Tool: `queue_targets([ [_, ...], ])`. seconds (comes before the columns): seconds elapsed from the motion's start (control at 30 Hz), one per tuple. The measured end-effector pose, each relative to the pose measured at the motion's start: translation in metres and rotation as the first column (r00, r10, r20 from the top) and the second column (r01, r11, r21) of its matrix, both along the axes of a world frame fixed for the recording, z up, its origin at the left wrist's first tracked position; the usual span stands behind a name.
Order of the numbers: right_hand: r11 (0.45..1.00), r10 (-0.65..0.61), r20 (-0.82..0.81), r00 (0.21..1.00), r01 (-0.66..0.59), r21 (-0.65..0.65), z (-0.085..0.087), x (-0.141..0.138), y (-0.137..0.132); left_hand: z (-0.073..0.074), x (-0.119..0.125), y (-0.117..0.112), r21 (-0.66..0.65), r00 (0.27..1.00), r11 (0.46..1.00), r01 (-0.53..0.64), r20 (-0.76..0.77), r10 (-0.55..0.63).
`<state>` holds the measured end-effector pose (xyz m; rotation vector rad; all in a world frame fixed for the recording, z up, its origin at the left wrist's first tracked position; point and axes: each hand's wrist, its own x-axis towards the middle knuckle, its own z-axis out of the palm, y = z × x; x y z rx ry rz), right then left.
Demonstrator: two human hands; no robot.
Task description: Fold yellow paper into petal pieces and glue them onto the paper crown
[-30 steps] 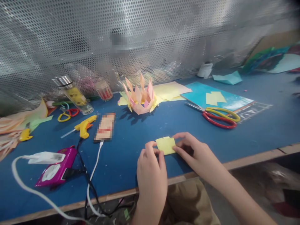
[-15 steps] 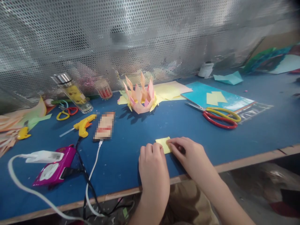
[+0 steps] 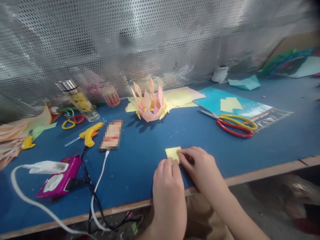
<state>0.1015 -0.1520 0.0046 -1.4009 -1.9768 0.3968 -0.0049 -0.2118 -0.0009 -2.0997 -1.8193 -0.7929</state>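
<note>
A small square of pale yellow paper (image 3: 172,153) lies on the blue tabletop near its front edge. At the paper's near edge is my left hand (image 3: 169,186), its fingers held together and curled down onto the sheet; the fingertips are partly hidden. My right hand (image 3: 200,166) pinches the paper's right edge between thumb and forefinger. Beyond my hands stands a paper crown-like flower (image 3: 152,108) with upright pink and peach petals. Scissors (image 3: 235,126) with one red and one yellow handle lie farther right.
To the left are a yellow glue gun (image 3: 89,135), a phone (image 3: 111,135) on a white cable, a purple power strip (image 3: 60,178) and a tilted bottle (image 3: 81,101). Yellow paper pieces (image 3: 231,104) rest on a blue sheet (image 3: 212,95). A perforated metal screen (image 3: 160,36) backs the table.
My left hand has slid toward me and slightly right, from the paper's left side to its near edge, uncovering more of the sheet. My right hand keeps its pinch, shifted slightly left.
</note>
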Motion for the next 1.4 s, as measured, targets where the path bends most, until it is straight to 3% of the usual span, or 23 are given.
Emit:
queue_targets([
  [0.2,1.0,-0.007,0.007,1.0,0.007,0.023,-0.003,0.0,-0.001,-0.003,-0.003,-0.022,-0.085,0.997,0.996,-0.015,-0.073,0.008],
  [0.43,1.0,0.006,-0.081,0.997,-0.007,-0.014,-0.002,0.003,-0.001,0.004,-0.008,-0.023,-0.094,0.998,0.995,-0.03,-0.058,0.025],
  [0.8,0.99,-0.013,-0.079,0.997,0.002,-0.142,0.0,0.005,0.001,-0.001,0.01,-0.03,-0.164,0.99,0.977,-0.132,-0.076,0.121],
  [0.97,0.998,0.001,-0.065,0.998,-0.005,-0.066,-0.002,0.005,0.001,0.008,0.005,-0.02,-0.208,0.996,0.975,-0.081,-0.055,0.071],
  [1.13,0.999,0.03,-0.035,0.999,-0.031,-0.023,-0.005,0.007,0.003,0.022,-0.01,0.001,-0.359,0.995,0.929,0.085,-0.011,-0.095],
  [1.23,0.999,0.03,-0.02,0.999,-0.03,-0.014,-0.007,0.008,0.004,0.021,-0.019,0.004,-0.359,0.986,0.921,0.15,-0.015,-0.166],
  [1.4,1.0,0.029,0.004,1.0,-0.029,-0.013,-0.007,0.008,0.004,0.014,-0.028,-0.004,-0.395,0.978,0.905,0.156,-0.067,-0.198],
])
